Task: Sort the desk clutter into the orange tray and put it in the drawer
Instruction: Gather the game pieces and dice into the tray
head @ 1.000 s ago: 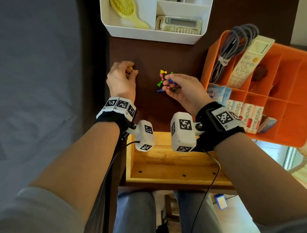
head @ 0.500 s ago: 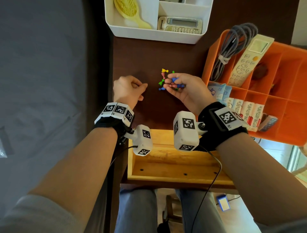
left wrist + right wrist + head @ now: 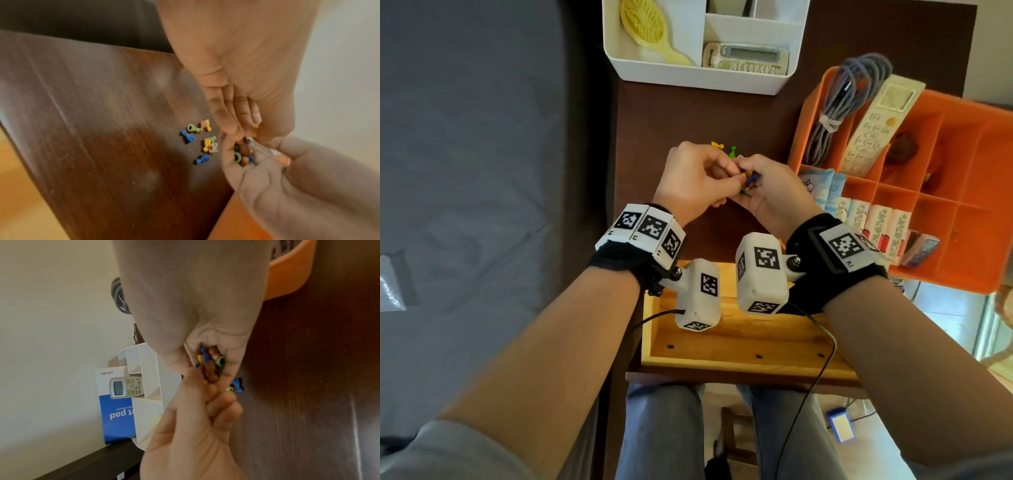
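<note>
Small coloured game pawns are the clutter here. My right hand (image 3: 760,181) is cupped palm up over the desk and holds several pawns (image 3: 209,363), blue, green, brown and yellow. My left hand (image 3: 722,173) meets it and pinches a yellow pawn (image 3: 255,128) between thumb and fingertips just above the right palm. Several more pawns (image 3: 205,141) and a white die (image 3: 213,147) lie loose on the dark desk just beyond the hands. The orange tray (image 3: 799,137) stands to the right of the hands.
The tray holds a coiled grey cable (image 3: 849,99), a white remote (image 3: 876,126) and small packets (image 3: 873,226). A white organiser (image 3: 688,73) with a yellow brush and a calculator sits at the back. The wooden drawer (image 3: 739,353) stands open below my wrists.
My left hand left the desk's left edge and moved right with a yellow pawn to meet the right hand. The right hand stayed near the pile with its pawns.
</note>
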A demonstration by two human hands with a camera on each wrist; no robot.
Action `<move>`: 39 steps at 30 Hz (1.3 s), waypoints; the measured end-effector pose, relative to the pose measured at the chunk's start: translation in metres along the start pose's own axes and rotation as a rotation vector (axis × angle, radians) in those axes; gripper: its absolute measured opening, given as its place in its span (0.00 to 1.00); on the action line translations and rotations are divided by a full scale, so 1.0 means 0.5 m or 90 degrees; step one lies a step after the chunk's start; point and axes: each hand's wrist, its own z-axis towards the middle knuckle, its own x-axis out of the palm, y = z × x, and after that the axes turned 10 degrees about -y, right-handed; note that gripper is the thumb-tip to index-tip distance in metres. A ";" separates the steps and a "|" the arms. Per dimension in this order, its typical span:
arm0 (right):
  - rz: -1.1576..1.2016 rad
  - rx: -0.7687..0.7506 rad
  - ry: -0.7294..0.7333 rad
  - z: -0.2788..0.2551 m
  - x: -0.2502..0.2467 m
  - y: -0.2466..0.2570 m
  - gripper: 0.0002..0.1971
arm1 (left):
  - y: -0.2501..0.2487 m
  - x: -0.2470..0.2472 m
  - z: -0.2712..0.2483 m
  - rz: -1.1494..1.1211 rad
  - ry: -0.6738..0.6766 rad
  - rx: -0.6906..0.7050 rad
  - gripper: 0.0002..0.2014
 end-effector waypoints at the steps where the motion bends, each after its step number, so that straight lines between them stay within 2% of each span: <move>1: -0.002 0.000 0.010 -0.002 -0.004 0.001 0.10 | -0.001 0.004 -0.001 0.027 0.005 0.015 0.03; 4: 0.015 0.015 0.026 -0.007 -0.012 0.007 0.08 | -0.002 0.009 -0.004 0.032 -0.020 0.055 0.04; 8: -0.020 0.022 0.022 -0.020 -0.009 0.021 0.08 | 0.020 0.002 0.004 0.017 -0.168 0.061 0.04; 11: -0.027 0.011 0.019 -0.027 -0.013 0.036 0.11 | 0.050 0.000 0.014 0.114 -0.223 0.032 0.05; 15: -0.004 -0.012 0.013 -0.030 -0.032 0.058 0.12 | 0.073 0.010 0.020 0.237 -0.174 0.011 0.18; 17: 0.016 -0.021 0.015 -0.031 -0.046 0.066 0.12 | 0.075 0.017 0.021 0.275 -0.158 0.007 0.20; 25: 0.007 -0.029 0.056 -0.039 -0.068 0.069 0.12 | 0.081 0.038 0.028 0.343 -0.151 0.024 0.12; 29: 0.004 -0.035 0.061 -0.040 -0.071 0.066 0.12 | 0.084 0.036 0.030 0.365 -0.148 0.017 0.12; 35: 0.000 -0.040 0.055 -0.045 -0.070 0.064 0.11 | 0.071 0.034 0.030 0.378 -0.129 -0.038 0.11; 39: -0.006 -0.040 0.055 -0.046 -0.071 0.062 0.11 | 0.061 0.036 0.028 0.430 -0.084 -0.028 0.12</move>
